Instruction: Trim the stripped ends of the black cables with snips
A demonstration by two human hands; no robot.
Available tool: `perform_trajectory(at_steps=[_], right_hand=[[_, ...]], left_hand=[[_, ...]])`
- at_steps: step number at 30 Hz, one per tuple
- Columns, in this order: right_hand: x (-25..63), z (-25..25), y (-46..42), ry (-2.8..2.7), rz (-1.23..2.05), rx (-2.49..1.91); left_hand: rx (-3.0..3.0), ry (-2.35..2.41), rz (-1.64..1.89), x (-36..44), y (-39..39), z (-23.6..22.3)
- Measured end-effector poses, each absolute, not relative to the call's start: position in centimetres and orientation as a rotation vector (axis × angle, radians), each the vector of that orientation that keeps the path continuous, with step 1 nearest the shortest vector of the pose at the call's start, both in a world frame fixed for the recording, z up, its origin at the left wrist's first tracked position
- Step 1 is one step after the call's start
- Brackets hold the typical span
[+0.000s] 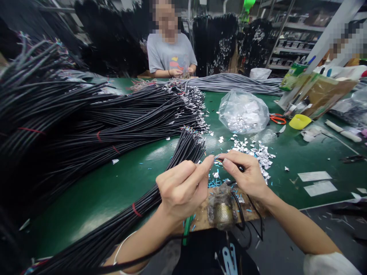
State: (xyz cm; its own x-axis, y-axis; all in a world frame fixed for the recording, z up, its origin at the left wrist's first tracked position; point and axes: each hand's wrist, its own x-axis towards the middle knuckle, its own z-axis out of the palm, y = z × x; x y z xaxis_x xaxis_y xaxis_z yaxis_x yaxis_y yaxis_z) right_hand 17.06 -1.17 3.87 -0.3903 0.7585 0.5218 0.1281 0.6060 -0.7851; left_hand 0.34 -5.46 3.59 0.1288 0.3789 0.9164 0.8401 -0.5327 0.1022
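My left hand [183,187] and my right hand [246,173] meet above the front edge of the green table [114,183]. Both pinch the stripped end of one thin black cable [216,157] between thumb and forefinger, the right hand also holding a small dark tool. A tied bundle of black cables [160,187] runs under my left hand toward the lower left. Just below my hands stands a small taped metal fixture [221,208] on a wooden block.
Large heaps of black cables [86,114] cover the left half. Silver foil scraps [255,152] and a clear bag of them [243,112] lie at centre right. Orange scissors [277,119], a yellow dish [299,121] and boxes sit right. Another person [170,53] works opposite.
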Motion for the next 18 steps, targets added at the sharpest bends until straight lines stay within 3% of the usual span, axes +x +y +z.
perform_trajectory(at_steps=[8,18], right_hand=[[17.2,4.1,-1.3,-1.873,0.761,-0.784],[17.4,4.2,-1.6,-1.877,0.675,-0.760]], left_hand=[[-1.922,-1.250,-1.422,0.5,-5.6,4.0],[-2.447,-1.764,-1.991,0.5,-5.6,4.7]])
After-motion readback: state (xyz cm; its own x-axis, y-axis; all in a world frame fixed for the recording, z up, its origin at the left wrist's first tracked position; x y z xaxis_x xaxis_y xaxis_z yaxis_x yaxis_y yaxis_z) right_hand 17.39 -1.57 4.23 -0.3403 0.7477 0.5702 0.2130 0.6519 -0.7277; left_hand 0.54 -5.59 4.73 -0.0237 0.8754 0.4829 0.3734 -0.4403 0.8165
